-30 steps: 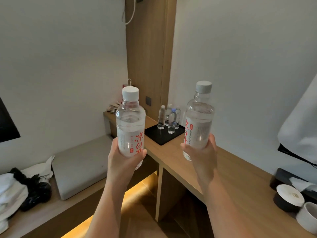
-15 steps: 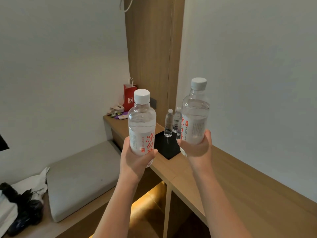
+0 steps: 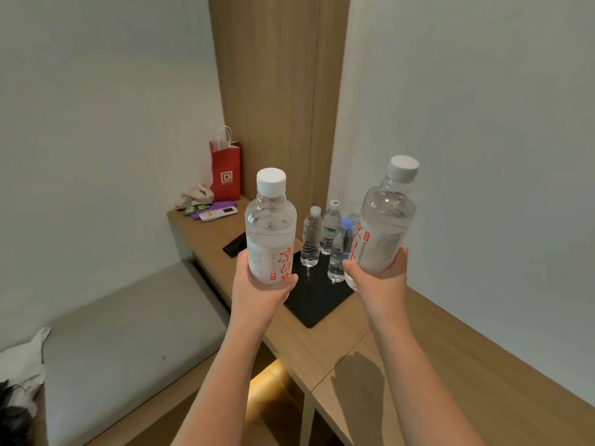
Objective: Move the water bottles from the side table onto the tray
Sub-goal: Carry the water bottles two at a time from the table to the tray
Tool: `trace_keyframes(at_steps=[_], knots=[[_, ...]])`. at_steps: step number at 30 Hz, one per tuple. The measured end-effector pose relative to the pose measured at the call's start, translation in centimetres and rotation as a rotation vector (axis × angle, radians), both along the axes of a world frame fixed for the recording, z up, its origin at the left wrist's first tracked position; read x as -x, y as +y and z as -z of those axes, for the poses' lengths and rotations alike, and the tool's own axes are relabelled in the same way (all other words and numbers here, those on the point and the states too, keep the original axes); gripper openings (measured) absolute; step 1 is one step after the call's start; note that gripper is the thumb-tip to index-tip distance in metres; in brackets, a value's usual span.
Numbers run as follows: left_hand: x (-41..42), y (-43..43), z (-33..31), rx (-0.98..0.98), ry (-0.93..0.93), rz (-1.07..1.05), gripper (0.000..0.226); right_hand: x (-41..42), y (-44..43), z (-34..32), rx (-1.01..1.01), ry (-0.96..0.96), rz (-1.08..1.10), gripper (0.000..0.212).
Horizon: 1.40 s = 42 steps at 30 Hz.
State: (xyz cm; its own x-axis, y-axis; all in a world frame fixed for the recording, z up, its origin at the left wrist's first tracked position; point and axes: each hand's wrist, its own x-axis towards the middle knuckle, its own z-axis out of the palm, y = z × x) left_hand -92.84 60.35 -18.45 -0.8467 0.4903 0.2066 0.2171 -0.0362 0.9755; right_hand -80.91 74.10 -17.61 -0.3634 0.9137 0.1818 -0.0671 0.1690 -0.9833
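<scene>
Head: hands [image 3: 261, 296] around water bottles [image 3: 269, 235]

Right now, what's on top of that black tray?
Three small bottles stand on the black tray. The right hand and its bottle cover part, maybe hiding another.
</scene>
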Motion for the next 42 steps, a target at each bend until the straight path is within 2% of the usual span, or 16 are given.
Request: trace_keyframes(at_steps=[5,11,16,23,30,35,38,42], knots=[[3.1,4.3,2.8,0.048,-0.068,0.058,0.072,1.9,3.4,3.0,0.051,-0.063,0.051,0.059],[9.3,9.7,6.6,0.111,-0.118,0.167,0.07,6.7,7.1,7.1,0.106,-0.152,0.11,0.066],[15.8,14.8,10.4,0.266,-0.093,0.281,0.073,12.2,9.9,11.6,0.17,-0.23,0.218,0.072],[22.2,19.7,15.2,0.43,-0.182,0.406,0.077,17.2,12.0,15.9,0.266,-0.311,0.346,0.071],[24.1,21.8,18.6,0.528,-0.217,0.499,0.065,19.5,12.4,20.8,0.318,-0.458,0.42,0.067],[24.8,22.9,24.5,0.596,-0.144,0.541,0.071,19.1,11.6,23.3,0.342,-0.537,0.447,0.062],[24.5,22.9,24.6,0.627,-0.142,0.553,0.078,18.8,11.3,24.2,0.398,-0.527,0.46,0.062],[24.3,23.1,23.9,0.696,-0.113,0.59,0.073,18.7,11.7,24.7,0.415,-0.511,0.471,0.063]])
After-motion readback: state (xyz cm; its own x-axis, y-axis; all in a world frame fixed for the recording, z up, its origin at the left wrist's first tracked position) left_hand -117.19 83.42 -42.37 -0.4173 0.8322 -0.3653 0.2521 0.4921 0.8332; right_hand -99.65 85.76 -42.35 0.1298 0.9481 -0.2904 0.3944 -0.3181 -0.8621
